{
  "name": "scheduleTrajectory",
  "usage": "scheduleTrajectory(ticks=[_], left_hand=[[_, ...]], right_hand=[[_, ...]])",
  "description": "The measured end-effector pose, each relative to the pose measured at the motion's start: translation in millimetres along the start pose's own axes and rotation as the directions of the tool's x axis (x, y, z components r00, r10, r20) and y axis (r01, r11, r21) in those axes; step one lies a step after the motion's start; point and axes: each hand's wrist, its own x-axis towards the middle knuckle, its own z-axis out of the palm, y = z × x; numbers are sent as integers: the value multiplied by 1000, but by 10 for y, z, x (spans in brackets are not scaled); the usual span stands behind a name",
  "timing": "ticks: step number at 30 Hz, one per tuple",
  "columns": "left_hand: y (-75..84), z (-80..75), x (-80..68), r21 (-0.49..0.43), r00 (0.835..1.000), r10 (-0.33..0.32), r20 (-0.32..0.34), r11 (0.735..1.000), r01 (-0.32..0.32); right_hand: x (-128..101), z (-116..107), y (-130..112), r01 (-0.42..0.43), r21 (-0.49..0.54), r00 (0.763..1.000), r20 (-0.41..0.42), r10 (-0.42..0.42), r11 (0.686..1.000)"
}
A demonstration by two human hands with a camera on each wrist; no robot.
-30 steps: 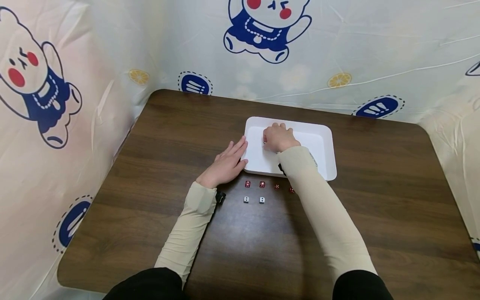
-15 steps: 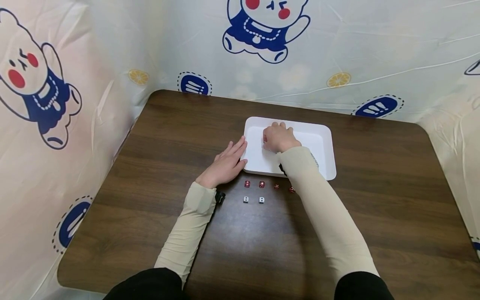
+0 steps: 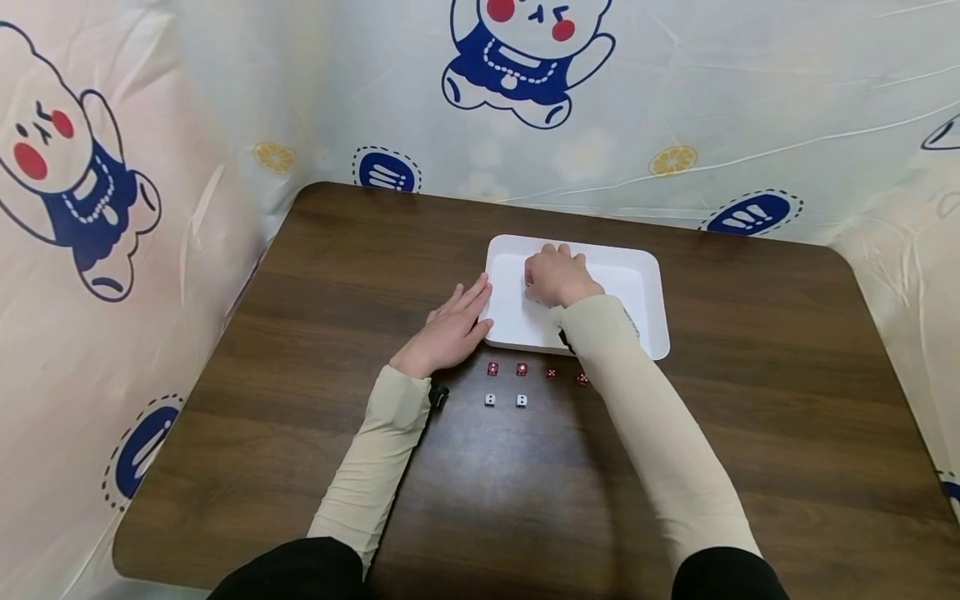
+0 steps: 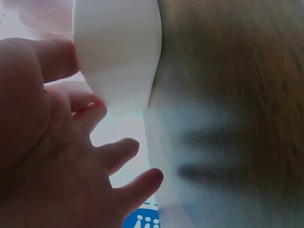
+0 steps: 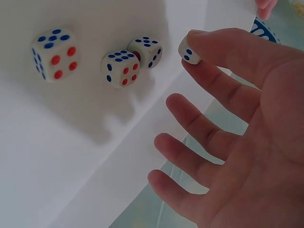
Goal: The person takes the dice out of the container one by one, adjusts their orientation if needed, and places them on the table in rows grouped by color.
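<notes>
Head view had the person at a dark wooden table (image 3: 315, 275), both arms in beige sleeves. Right hand (image 3: 557, 277) was over the white tray (image 3: 645, 308), knuckles up, so you couldn't really tell from there what it was doing. Right wrist view sorted that out: thumb and forefinger were pinching a white die (image 5: 188, 51) with blue pips, the other three fingers (image 5: 199, 124) spread loose and holding nothing. Three more white dice (image 5: 124, 67) with blue and red pips sat on the tray floor just beside it, two of them touching each other and the third (image 5: 53, 53) a little way off.

Left hand (image 3: 450, 331) lay flat on the table, fingers straight and a bit apart, tips right up against the tray's left edge. In the left wrist view the tray's corner (image 4: 118, 52) sat against those fingers (image 4: 71, 97), though it was pretty blurry.

Out on the table, just in front of the tray, was a row of four red dice (image 3: 492, 368), and nearer the person two white ones (image 3: 490, 400) side by side. Cartoon bear cloth (image 3: 525, 58) hung all round the back and sides.
</notes>
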Motion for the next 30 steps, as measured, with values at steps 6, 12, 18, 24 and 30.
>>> scheduleTrajectory(ticks=[6,12,18,24,30], left_hand=[[10,9,6,8,1000,-4,1,1000,4],[23,15,7,11,1000,-13,-2,1000,13],[27,24,11,19,1000,-15,-5,1000,16],[31,16,10,25,1000,-13,-5,1000,13],[35,21,8,27,1000,-9,-3,1000,9]], right_hand=[[-23,-6,16,3,5,1000,-7,-3,1000],[-53,-11,26,4,14,1000,-19,-4,1000],[-105,-11,45,6,9,999,-32,-5,1000],[-138,-3,71,25,-1,998,-55,-25,1000],[-200,-9,65,44,-4,996,-75,-44,999]])
